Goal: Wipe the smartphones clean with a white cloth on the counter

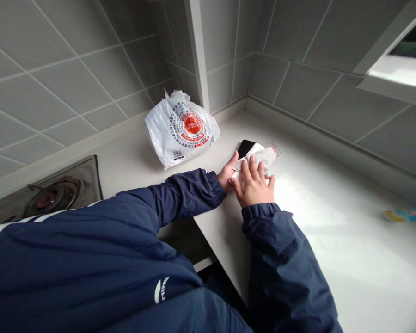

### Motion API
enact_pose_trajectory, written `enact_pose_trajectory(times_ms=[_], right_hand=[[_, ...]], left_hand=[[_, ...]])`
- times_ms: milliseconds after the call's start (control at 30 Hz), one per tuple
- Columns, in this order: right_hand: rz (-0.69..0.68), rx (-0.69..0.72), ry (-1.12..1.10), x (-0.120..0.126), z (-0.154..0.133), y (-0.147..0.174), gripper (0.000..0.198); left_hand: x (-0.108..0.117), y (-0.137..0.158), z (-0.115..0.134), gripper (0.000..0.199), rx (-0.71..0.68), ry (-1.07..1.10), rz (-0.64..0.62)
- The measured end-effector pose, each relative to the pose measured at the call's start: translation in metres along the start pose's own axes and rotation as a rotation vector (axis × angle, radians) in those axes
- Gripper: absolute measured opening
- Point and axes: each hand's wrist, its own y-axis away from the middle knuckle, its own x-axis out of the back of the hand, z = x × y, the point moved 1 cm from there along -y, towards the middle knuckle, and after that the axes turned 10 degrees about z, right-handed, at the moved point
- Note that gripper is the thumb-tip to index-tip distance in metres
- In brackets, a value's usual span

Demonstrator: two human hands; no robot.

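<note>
My left hand (226,175) is closed round the near left edge of a flat black-and-white object (246,147), which has a rounded corner and could be a phone. Over it lies a thin, crumpled white sheet (269,156), like a tissue or soft wrapper, with a pinkish edge at its far right end. On top of this sheet my right hand (254,187) rests palm down, its fingers spread and lying flat. Both hands are just above or on the white counter (298,259). Much of the held object is hidden under the sheet and my fingers.
A white plastic bag (166,134) with a round red print stands by the back wall, left of my hands. Farther left is a gas burner (52,199). A small colourful container (405,214) lies at the right. Below the counter's front edge is a dark opening (187,245).
</note>
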Motion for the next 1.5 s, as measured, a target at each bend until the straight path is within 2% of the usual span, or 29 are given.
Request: enact_pose_trajectory(times_ms=[200,367,533,633,767,967,1067,1200,1367,1500], right_hand=[[-0.164,0.018,-0.005,0.01,-0.009,0.005,0.069],[-0.267,0.049,-0.004,0.021,-0.021,0.014,0.072],[-0.311,0.089,0.012,0.027,-0.029,0.018,0.077],[-0.293,0.11,0.014,0.026,-0.032,0.017,0.077],[-0.238,0.123,0.015,0.02,-0.033,0.017,0.075],[-0.129,0.109,-0.001,0.009,-0.03,0.016,0.071],[-0.053,0.083,-0.017,0.004,-0.025,0.013,0.06],[0.016,0.071,-0.038,-0.001,-0.017,0.009,0.051],[0.008,0.047,-0.045,0.003,-0.017,0.007,0.051],[-0.035,0.056,-0.036,0.007,-0.018,0.005,0.048]], left_hand=[[0.013,-0.002,0.004,0.099,0.039,0.007,-0.08],[0.011,0.0,0.01,0.103,0.018,0.065,-0.049],[0.01,0.001,0.018,0.111,0.117,0.072,-0.001],[0.014,0.001,0.021,0.114,0.168,0.032,-0.012],[0.019,-0.001,0.022,0.111,0.141,-0.004,-0.068],[0.019,-0.002,0.019,0.116,0.155,-0.014,-0.066],[0.016,-0.001,0.015,0.11,0.116,0.003,-0.074],[0.013,0.001,0.009,0.114,0.088,0.011,-0.033],[0.016,-0.003,0.011,0.113,0.108,0.008,-0.045],[0.016,-0.007,0.014,0.113,0.07,0.014,-0.042]])
